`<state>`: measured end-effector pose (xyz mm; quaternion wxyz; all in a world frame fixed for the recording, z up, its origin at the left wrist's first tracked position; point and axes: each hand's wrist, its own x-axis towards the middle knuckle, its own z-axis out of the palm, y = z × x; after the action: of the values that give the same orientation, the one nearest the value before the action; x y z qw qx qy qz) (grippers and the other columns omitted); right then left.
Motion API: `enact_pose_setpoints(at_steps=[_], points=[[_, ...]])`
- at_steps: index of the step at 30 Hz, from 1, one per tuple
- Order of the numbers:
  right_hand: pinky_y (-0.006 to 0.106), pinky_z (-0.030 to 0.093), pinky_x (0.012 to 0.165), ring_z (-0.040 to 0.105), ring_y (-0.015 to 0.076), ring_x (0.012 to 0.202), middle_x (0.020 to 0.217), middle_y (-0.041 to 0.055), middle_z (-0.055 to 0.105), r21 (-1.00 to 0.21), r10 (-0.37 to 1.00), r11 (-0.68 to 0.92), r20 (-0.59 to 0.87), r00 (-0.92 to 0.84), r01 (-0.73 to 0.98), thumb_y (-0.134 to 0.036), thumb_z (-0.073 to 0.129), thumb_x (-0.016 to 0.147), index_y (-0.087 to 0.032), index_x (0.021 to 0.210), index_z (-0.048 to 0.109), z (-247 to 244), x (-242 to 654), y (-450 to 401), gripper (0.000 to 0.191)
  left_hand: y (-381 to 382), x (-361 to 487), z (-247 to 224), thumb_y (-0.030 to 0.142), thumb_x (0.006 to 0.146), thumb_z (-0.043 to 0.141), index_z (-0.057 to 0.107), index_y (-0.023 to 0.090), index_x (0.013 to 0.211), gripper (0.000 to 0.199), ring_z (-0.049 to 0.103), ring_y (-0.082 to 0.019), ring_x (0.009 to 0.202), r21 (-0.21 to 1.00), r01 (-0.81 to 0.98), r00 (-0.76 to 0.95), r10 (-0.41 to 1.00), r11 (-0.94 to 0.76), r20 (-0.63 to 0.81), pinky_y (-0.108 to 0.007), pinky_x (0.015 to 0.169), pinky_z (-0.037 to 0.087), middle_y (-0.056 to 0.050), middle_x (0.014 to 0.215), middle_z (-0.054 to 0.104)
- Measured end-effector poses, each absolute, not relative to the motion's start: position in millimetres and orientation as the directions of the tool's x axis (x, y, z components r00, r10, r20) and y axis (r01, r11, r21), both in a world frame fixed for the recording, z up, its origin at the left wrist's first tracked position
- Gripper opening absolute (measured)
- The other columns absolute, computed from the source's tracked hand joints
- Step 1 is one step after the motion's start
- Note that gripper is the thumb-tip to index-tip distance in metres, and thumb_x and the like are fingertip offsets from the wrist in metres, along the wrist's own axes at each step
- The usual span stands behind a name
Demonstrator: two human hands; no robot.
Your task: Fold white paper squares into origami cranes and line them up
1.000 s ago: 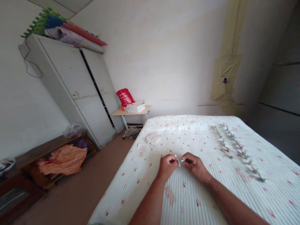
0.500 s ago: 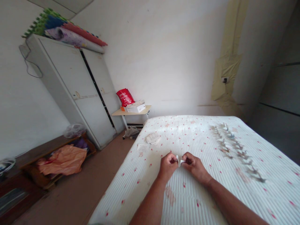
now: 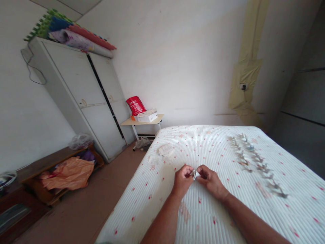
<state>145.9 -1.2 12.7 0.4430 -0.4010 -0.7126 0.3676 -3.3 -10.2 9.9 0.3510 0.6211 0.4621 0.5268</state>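
Over the middle of the bed, my left hand [image 3: 182,179] and my right hand [image 3: 210,179] meet at a small folded piece of white paper [image 3: 195,175]. Each hand pinches one side of it between thumb and fingers, so much of the paper is hidden. Its visible part looks bent or curved between the fingertips. A small pile of printed paper sheets [image 3: 166,150] lies on the bed beyond my left hand. To the right stand rows of several small folded paper figures [image 3: 261,166], blurred, resembling origami birds.
The bed [image 3: 203,206] has a white ribbed cover with red dots. Past its far left corner stands a small table [image 3: 124,122] with a red bag [image 3: 136,105] and a white box [image 3: 147,117]. A grey cabinet [image 3: 76,78] and a low wooden shelf [image 3: 63,152] are at left.
The paper between my fingertips has turned slightly and now shows a more rounded shape. Both hands have shifted only a little, still pinching it.
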Motion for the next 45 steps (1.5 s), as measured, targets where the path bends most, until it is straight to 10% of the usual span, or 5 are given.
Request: enact_pose_setpoints(at_steps=[25, 45], points=[[0.024, 0.042, 0.061, 0.053, 0.0141, 0.065, 0.068, 0.001, 0.06, -0.885, 0.885, 0.403, 0.31, -0.348, 0.236, -0.032, 0.052, 0.077, -0.017, 0.073, 0.06, 12.5, 147.5, -0.5, 0.017, -12.5, -4.4, 12.1, 0.022, 0.066, 0.047, 0.048, 0.014, 0.051, 0.017, 0.029, -0.007, 0.05, 0.908, 0.334, 0.045, 0.966, -0.253, 0.253, -0.019, 0.046, 0.02, 0.006, 0.05, 0.03], [0.022, 0.037, 0.053, 0.047, 0.0109, 0.056, 0.059, -0.0025, 0.051, -0.887, 0.887, 0.393, 0.297, -0.352, 0.242, -0.036, 0.051, 0.078, -0.018, 0.068, 0.057, 12.2, 147.3, -0.2, 0.021, -12.5, -8.9, 10.3, 0.02, 0.065, 0.049, 0.057, 0.012, 0.06, 0.012, 0.033, -0.007, 0.053, 0.948, 0.229, 0.133, 0.972, -0.221, 0.194, -0.019, 0.048, 0.024, 0.004, 0.054, 0.038]])
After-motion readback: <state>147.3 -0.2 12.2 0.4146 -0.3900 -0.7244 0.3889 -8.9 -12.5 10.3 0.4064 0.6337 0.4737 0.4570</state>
